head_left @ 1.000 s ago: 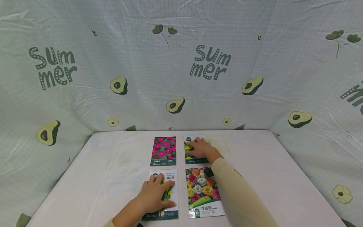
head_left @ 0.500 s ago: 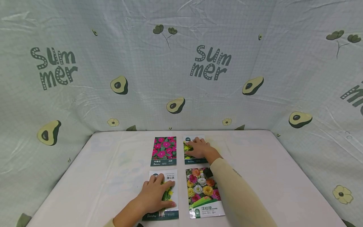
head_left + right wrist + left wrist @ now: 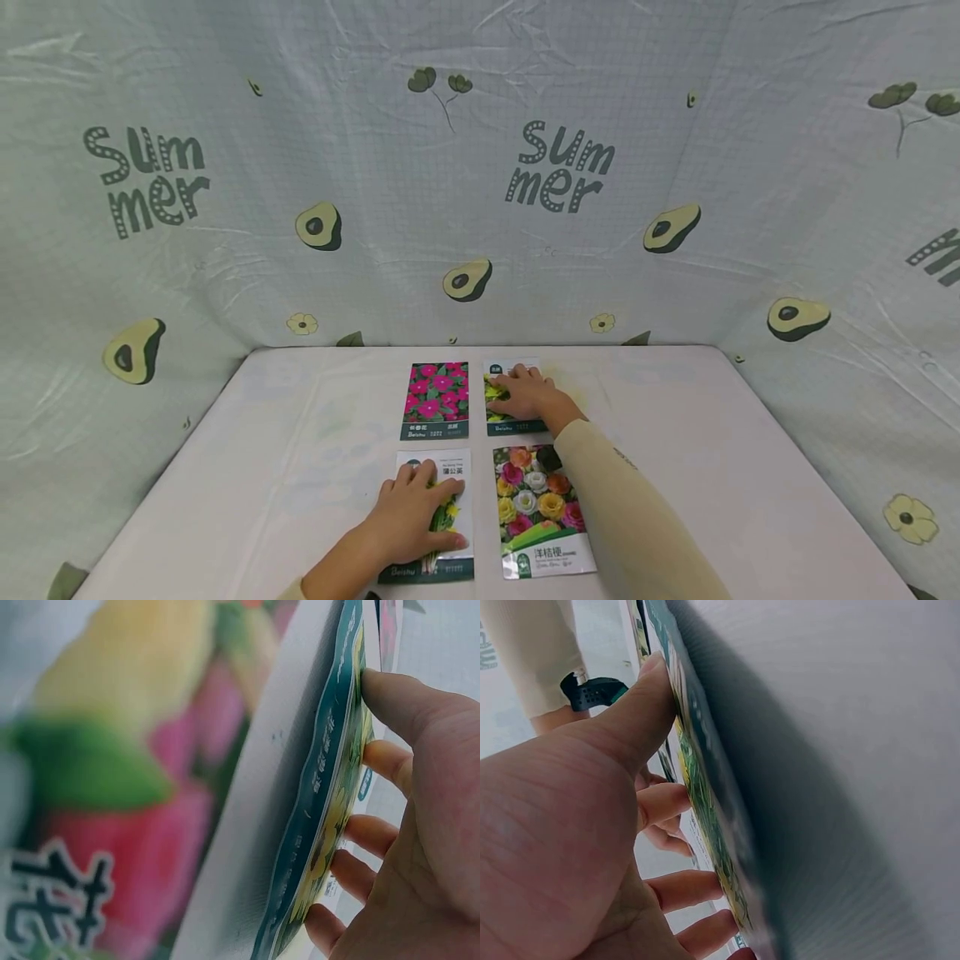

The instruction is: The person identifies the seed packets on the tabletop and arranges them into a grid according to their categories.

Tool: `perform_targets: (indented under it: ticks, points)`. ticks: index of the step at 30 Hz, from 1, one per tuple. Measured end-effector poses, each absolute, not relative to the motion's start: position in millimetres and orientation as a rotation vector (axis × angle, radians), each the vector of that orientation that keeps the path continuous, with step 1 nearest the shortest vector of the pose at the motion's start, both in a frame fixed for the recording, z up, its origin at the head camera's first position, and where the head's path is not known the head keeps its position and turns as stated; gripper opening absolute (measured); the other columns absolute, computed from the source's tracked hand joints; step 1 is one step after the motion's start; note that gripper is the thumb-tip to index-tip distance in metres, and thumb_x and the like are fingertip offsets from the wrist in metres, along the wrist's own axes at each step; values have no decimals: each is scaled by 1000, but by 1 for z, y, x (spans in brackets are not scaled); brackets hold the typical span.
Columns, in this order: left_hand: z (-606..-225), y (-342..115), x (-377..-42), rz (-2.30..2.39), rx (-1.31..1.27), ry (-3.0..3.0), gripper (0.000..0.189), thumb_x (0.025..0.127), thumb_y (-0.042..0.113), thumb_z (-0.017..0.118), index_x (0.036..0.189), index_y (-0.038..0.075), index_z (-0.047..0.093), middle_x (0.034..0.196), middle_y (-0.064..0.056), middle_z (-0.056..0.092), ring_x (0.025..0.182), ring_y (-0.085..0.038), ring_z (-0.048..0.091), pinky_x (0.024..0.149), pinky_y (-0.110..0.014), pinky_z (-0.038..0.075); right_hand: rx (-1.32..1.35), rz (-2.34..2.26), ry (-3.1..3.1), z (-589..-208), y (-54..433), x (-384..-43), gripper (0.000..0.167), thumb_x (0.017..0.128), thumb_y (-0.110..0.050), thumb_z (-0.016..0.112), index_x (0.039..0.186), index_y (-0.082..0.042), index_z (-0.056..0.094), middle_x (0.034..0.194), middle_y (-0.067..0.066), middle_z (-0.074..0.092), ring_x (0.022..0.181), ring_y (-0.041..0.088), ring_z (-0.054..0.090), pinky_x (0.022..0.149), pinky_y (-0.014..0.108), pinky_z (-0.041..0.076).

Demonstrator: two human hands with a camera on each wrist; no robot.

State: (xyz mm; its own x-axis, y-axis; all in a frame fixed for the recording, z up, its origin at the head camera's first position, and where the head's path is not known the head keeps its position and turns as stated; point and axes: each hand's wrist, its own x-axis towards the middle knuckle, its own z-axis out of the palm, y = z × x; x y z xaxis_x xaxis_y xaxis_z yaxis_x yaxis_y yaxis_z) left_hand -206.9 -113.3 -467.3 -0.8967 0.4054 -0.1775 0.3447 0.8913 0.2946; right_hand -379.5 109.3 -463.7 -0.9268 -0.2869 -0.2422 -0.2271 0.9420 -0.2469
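My left hand [image 3: 408,517] rests with spread fingers on a white seed packet with yellow dandelion flowers [image 3: 454,518], at the near left of a two-by-two arrangement. In the left wrist view its thumb and fingertips [image 3: 682,891] touch the packet's face. My right hand [image 3: 525,393] reaches to the far right packet, printed with yellow flowers [image 3: 517,428], and covers much of it. Its fingertips [image 3: 367,834] press on that packet's face in the right wrist view. Both packets lie flat on the table, face up.
A packet with pink flowers [image 3: 437,395] lies at the far left of the group. One with multicoloured blooms [image 3: 536,504] lies near right, partly under my right sleeve [image 3: 630,508]. The white table [image 3: 300,467] ends at a printed curtain [image 3: 375,167].
My right hand has slid the far right packet slightly left, narrowing the gap to the pink-flowered packet. The left hand stays in place on its packet.
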Motion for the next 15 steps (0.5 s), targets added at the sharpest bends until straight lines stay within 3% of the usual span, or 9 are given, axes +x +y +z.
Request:
perform_targets:
  ticks: [15]
  points:
    - [-467,-115,-207,372,585,2816,74,77,69,76,138,29,63,123,-9,50,110,-32,42,86,-56,40,-345,-350,2804,-464,108,-379,66,100,-55,58,159,-30,39,159,12,35,145,35,31,119,59,26]
